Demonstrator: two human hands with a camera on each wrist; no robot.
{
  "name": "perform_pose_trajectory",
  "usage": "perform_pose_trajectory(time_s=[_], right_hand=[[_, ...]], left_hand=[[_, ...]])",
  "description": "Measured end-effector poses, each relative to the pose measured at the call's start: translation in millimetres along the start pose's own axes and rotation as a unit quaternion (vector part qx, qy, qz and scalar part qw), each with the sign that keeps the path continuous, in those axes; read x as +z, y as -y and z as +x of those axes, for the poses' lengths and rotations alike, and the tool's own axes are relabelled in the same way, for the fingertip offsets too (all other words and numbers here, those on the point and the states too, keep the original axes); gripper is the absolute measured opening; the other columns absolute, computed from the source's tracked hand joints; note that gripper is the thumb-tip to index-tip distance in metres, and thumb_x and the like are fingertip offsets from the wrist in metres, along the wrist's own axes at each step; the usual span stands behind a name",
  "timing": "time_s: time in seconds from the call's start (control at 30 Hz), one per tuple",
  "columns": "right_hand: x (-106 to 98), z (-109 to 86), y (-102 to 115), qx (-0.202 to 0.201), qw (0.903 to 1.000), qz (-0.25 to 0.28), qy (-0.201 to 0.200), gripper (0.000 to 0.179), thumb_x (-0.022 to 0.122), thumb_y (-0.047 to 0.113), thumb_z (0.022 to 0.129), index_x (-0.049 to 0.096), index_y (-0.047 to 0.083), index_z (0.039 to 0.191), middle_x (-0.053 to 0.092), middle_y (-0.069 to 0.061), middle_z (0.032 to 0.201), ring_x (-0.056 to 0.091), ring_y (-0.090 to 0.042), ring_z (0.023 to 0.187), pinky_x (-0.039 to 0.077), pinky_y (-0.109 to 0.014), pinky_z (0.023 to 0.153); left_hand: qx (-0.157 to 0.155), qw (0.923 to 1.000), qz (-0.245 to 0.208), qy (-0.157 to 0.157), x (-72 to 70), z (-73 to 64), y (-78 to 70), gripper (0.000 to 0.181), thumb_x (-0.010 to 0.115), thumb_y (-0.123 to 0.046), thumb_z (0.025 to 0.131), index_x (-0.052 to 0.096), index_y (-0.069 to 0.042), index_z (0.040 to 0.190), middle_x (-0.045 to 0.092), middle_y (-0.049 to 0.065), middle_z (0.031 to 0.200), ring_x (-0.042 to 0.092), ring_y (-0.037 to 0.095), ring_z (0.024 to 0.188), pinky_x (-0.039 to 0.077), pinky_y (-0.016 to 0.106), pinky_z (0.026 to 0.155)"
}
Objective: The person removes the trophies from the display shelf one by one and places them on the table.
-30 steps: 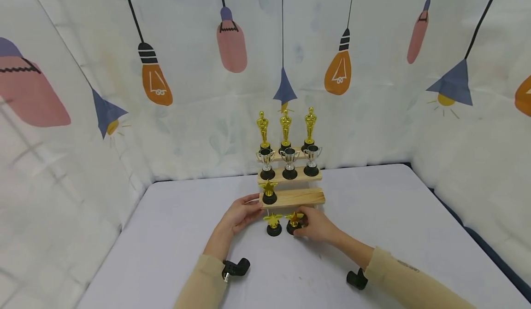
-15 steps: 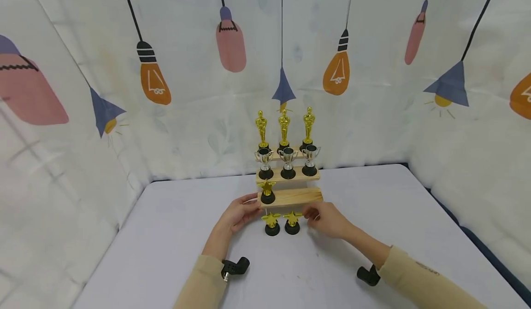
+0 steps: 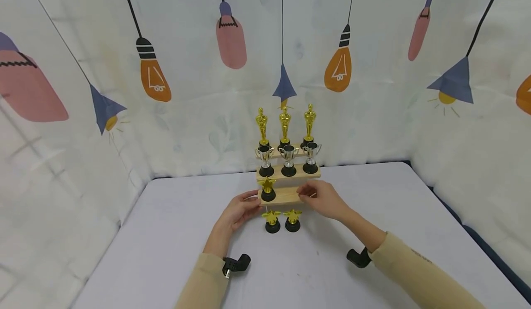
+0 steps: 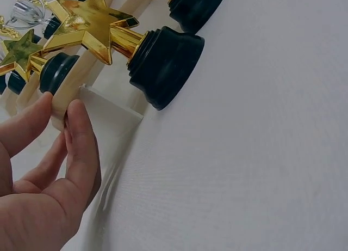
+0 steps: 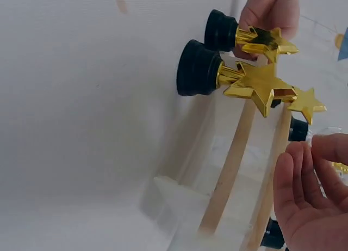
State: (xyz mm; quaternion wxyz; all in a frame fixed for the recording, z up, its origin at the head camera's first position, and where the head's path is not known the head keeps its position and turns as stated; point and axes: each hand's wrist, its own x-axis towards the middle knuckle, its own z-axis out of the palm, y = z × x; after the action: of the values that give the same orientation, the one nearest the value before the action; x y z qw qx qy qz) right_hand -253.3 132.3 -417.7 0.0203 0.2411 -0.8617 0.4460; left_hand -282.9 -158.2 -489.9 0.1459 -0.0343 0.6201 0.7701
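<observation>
My left hand (image 3: 238,212) pinches the left end of the lowest wooden shelf (image 3: 287,196), thumb above and fingers below in the left wrist view. A gold star trophy (image 3: 268,194) on a black base stands at that end of the shelf. On the white table in front are two more star trophies, a left one (image 3: 272,226) and a right one (image 3: 292,225), both upright. My right hand (image 3: 325,199) is over the shelf's right part, fingers loosely bent, holding nothing visible. In the right wrist view its fingertips (image 5: 296,148) are right beside a wooden shelf edge.
Higher shelves rise behind: the middle one carries three silver cup trophies (image 3: 288,161), the top one three gold figure trophies (image 3: 284,127). A patterned curtain (image 3: 199,129) hangs behind the white table (image 3: 186,198). A black camera is strapped at each wrist.
My right hand has let go of the right star trophy on the table, drawn away rightward, then risen over the lowest shelf. My left hand stays at the shelf's left end.
</observation>
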Motion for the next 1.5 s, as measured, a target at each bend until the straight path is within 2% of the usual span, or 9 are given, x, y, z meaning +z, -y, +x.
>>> perform_pose_trajectory(time_s=[0.2, 0.33, 0.47, 0.67, 0.87, 1.13, 1.5], right_hand=[[7, 12.5, 0, -0.003, 0.9993, 0.032, 0.018, 0.019, 0.07, 0.004, 0.096, 0.069, -0.002, 0.114, 0.069, -0.002, 0.098, 0.065, -0.018, 0.092, 0.054, -0.037, 0.083], [14, 22.0, 1, -0.004, 0.9994, 0.029, 0.017, 0.018, 0.072, 0.004, 0.095, 0.07, 0.0, 0.113, 0.069, -0.003, 0.099, 0.065, -0.019, 0.093, 0.054, -0.039, 0.086], [23, 31.7, -1, -0.003, 0.9995, 0.026, 0.018, 0.021, 0.073, 0.005, 0.094, 0.07, -0.004, 0.113, 0.07, -0.008, 0.103, 0.066, -0.02, 0.095, 0.055, -0.039, 0.087], [35, 43.4, 1, 0.042, 0.9989, 0.02, 0.01, 0.025, 0.075, 0.009, 0.094, 0.071, -0.001, 0.117, 0.07, -0.007, 0.109, 0.065, -0.021, 0.101, 0.055, -0.038, 0.089], [45, 47.1, 2, 0.057, 0.9978, 0.031, 0.009, 0.026, 0.076, 0.009, 0.094, 0.071, 0.001, 0.119, 0.07, -0.008, 0.113, 0.065, -0.021, 0.102, 0.055, -0.038, 0.089], [57, 51.3, 3, 0.054, 0.9978, 0.034, 0.018, 0.029, 0.077, 0.009, 0.093, 0.07, 0.0, 0.12, 0.069, -0.008, 0.111, 0.064, -0.019, 0.098, 0.055, -0.036, 0.087], [63, 51.9, 4, 0.042, 0.9985, -0.007, 0.034, 0.036, 0.077, 0.01, 0.092, 0.068, 0.002, 0.125, 0.068, -0.006, 0.113, 0.062, -0.021, 0.101, 0.054, -0.038, 0.09]], left_hand=[[0.008, 0.9999, 0.007, 0.006, -0.4, -1.2, -0.4, 0.053, 0.065, 0.003, 0.098, 0.046, 0.008, 0.147, 0.059, 0.024, 0.133, 0.068, 0.021, 0.101, 0.056, 0.031, 0.087], [0.009, 0.9997, 0.017, 0.016, -0.5, 1.4, -4.8, 0.053, 0.066, 0.002, 0.097, 0.047, 0.008, 0.147, 0.06, 0.024, 0.132, 0.067, 0.022, 0.102, 0.056, 0.032, 0.088], [0.006, 0.9993, 0.025, 0.025, -2.3, 3.0, -7.7, 0.053, 0.066, 0.001, 0.098, 0.046, 0.009, 0.146, 0.061, 0.023, 0.13, 0.068, 0.021, 0.1, 0.056, 0.033, 0.088], [0.006, 0.9993, 0.025, 0.029, -4.3, 2.0, -8.8, 0.053, 0.066, -0.001, 0.098, 0.046, 0.007, 0.147, 0.061, 0.022, 0.131, 0.068, 0.021, 0.102, 0.057, 0.032, 0.087], [0.008, 0.998, 0.038, 0.05, -3.2, 2.4, -5.8, 0.054, 0.065, 0.0, 0.099, 0.044, 0.009, 0.148, 0.06, 0.023, 0.132, 0.067, 0.022, 0.103, 0.056, 0.033, 0.089], [-0.002, 0.9988, 0.029, 0.04, -4.1, -1.5, -8.1, 0.054, 0.063, 0.003, 0.099, 0.043, 0.008, 0.149, 0.058, 0.025, 0.135, 0.067, 0.024, 0.106, 0.056, 0.034, 0.09], [-0.005, 0.9987, 0.011, 0.049, -3.6, -1.2, -7.1, 0.055, 0.061, 0.005, 0.099, 0.04, 0.009, 0.15, 0.057, 0.026, 0.135, 0.066, 0.022, 0.104, 0.056, 0.033, 0.09]])
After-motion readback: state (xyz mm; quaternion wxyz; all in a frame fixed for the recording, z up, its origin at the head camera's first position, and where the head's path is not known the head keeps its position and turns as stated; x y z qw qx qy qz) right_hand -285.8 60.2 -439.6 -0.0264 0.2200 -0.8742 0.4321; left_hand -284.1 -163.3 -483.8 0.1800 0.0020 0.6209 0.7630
